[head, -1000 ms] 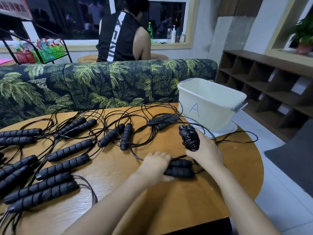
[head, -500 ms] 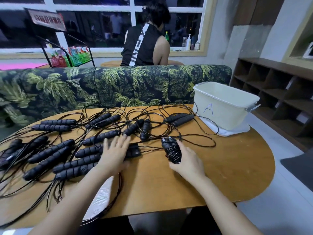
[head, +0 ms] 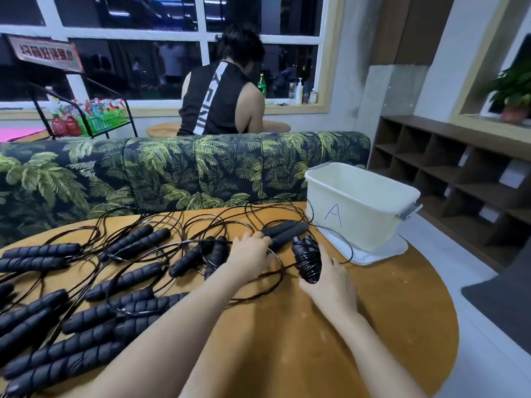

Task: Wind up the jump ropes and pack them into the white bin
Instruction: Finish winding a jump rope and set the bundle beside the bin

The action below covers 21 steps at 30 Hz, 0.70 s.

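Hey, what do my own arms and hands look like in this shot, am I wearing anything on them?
The left forearm and right forearm are bare, with no sleeves in view. The left hand and right hand are ungloved. No watch, bracelet or ring shows on the visible sides.

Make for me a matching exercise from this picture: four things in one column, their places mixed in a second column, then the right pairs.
Things:
1. white bin
2. wound jump rope
3. left hand
4. green bottle

Places:
a. by the window, past the seated person
b. held in the right hand
c. at the right end of the table, marked A
d. touching the pair of handles nearest the bin

Pairs: 1-c, 2-b, 3-d, 4-a.
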### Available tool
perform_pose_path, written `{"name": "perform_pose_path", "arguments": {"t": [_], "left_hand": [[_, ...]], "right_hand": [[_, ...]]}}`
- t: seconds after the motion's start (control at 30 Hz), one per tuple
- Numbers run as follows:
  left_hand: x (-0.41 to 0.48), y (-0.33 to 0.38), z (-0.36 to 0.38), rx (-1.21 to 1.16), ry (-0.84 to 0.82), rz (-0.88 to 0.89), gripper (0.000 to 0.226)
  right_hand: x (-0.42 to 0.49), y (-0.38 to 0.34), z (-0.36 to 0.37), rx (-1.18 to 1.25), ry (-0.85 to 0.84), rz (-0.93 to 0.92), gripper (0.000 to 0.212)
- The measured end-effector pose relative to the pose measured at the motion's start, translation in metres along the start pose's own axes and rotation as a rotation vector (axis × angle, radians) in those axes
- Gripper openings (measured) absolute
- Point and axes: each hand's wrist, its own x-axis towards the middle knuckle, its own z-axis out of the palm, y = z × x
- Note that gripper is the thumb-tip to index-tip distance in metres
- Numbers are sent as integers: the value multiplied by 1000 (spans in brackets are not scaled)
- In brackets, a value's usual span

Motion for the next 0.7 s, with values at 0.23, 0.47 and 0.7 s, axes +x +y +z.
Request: {"name": "perform_pose_path", "arguments": {"t": [0.23,0.47,0.7], "left_hand": [[106,21,41,22,-267,-78,68],[92,-9,43,117,-238,-144,57],[47,-47,11,284,-307,-281,59]], "right_hand": [[63,22,12,5,-4,44,89],[89,17,22,19,-7,32,84],[86,25,17,39,28,69,77]]}}
